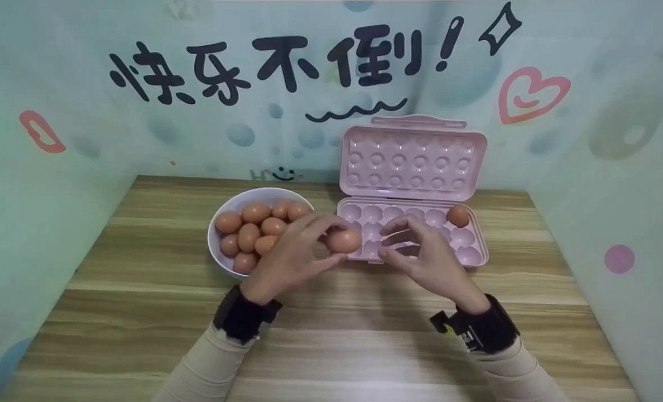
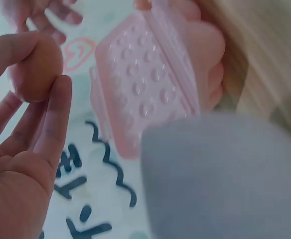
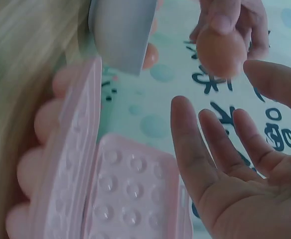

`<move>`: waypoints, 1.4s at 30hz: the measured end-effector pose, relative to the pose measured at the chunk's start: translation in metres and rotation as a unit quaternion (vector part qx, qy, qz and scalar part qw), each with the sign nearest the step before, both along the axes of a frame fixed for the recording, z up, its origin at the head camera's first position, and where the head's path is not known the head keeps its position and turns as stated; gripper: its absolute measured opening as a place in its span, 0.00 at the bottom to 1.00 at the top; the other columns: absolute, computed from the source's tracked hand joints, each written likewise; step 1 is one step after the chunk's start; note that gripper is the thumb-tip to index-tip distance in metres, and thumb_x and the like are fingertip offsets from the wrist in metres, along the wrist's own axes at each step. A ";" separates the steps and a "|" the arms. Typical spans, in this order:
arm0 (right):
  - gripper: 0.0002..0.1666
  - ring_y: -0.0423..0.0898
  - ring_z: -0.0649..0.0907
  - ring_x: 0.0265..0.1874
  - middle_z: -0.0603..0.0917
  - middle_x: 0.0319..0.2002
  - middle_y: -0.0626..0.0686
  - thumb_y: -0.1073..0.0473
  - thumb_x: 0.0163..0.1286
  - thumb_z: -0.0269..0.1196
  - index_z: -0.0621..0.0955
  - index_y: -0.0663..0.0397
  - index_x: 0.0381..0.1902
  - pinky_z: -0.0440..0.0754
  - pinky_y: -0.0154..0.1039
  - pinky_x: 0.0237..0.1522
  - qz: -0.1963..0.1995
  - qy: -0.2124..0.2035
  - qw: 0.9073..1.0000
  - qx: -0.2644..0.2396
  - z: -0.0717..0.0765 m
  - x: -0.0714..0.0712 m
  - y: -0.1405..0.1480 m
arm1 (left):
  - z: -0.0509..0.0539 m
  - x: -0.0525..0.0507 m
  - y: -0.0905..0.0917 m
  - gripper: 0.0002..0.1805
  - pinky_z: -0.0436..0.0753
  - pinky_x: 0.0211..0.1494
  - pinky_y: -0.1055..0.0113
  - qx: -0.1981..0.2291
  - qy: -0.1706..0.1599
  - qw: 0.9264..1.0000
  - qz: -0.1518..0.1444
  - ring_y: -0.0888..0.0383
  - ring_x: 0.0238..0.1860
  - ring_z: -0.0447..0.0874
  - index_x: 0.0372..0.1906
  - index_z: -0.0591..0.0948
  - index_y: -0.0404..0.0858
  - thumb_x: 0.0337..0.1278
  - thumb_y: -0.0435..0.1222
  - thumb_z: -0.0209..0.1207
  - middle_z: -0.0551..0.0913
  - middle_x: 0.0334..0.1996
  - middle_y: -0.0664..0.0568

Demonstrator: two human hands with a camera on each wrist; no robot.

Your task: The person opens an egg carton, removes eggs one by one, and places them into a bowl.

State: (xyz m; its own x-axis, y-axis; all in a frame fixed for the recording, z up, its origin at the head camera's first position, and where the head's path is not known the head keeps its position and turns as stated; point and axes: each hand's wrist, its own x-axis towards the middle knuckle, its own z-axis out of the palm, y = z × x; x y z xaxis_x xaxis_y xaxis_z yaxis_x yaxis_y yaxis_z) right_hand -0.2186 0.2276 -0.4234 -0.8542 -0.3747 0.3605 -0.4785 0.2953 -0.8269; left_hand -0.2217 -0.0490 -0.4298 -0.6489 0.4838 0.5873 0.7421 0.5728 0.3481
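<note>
My left hand (image 1: 295, 251) pinches a brown egg (image 1: 345, 241) between thumb and fingers, above the near left corner of a pink egg carton (image 1: 412, 204). Facing it, my right hand (image 1: 429, 259) hovers over the carton's front with fingers spread and relaxed, apart from the egg. In the right wrist view nothing lies between the right hand's fingers (image 3: 188, 134). One brown egg (image 1: 458, 215) sits in the back right cup of the carton, whose lid (image 1: 413, 162) stands open. Both hands hide some of the cups.
Left of the carton stands a white bowl (image 1: 214, 254) holding several brown eggs (image 1: 249, 238); the left forearm passes over its right side. All rests on a wood-grain table (image 1: 331, 346). A printed cloth backdrop (image 1: 287, 128) rises behind the table and along its sides.
</note>
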 end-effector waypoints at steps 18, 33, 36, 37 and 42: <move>0.21 0.48 0.87 0.51 0.84 0.57 0.56 0.69 0.70 0.71 0.81 0.65 0.58 0.85 0.29 0.53 -0.151 0.041 0.988 0.013 0.022 -0.026 0.071 | -0.001 -0.002 -0.116 0.24 0.79 0.58 0.54 -0.050 -0.026 0.998 -0.003 0.52 0.50 0.82 0.53 0.84 0.38 0.50 0.35 0.79 0.87 0.48 0.50; 0.21 0.38 0.86 0.48 0.84 0.57 0.58 0.70 0.69 0.71 0.81 0.66 0.58 0.85 0.28 0.52 -0.154 0.053 0.986 0.022 0.021 -0.029 0.076 | -0.006 0.009 -0.141 0.19 0.82 0.51 0.55 -0.083 -0.126 0.988 0.019 0.55 0.47 0.79 0.50 0.82 0.39 0.56 0.36 0.78 0.82 0.44 0.53; 0.21 0.38 0.86 0.48 0.84 0.57 0.58 0.70 0.69 0.71 0.81 0.66 0.59 0.85 0.28 0.52 -0.156 0.053 0.986 0.023 0.020 -0.029 0.076 | -0.008 0.008 -0.142 0.17 0.80 0.48 0.58 -0.082 -0.140 0.987 0.019 0.56 0.44 0.78 0.47 0.81 0.39 0.57 0.33 0.75 0.81 0.41 0.53; 0.21 0.38 0.86 0.48 0.84 0.57 0.58 0.70 0.69 0.71 0.81 0.66 0.59 0.85 0.28 0.52 -0.156 0.053 0.986 0.023 0.020 -0.030 0.076 | -0.009 0.007 -0.142 0.16 0.80 0.46 0.59 -0.080 -0.145 0.986 0.019 0.56 0.43 0.78 0.46 0.80 0.39 0.56 0.33 0.74 0.80 0.40 0.53; 0.21 0.39 0.87 0.48 0.84 0.56 0.57 0.70 0.69 0.71 0.81 0.66 0.58 0.85 0.29 0.52 -0.156 0.052 0.986 0.019 0.019 -0.029 0.076 | -0.009 0.007 -0.143 0.14 0.79 0.44 0.61 -0.077 -0.158 0.984 0.019 0.57 0.41 0.77 0.44 0.79 0.40 0.58 0.32 0.71 0.79 0.39 0.53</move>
State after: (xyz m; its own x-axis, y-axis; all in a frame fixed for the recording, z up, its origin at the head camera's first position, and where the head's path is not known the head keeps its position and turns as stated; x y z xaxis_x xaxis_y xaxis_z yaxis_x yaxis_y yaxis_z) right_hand -0.2476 0.3034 -0.4040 -0.8891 -0.1145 0.4432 -0.4413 0.4711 -0.7637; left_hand -0.2150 -0.1923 -0.4390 -0.8069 0.5226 0.2753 0.5876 0.6621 0.4651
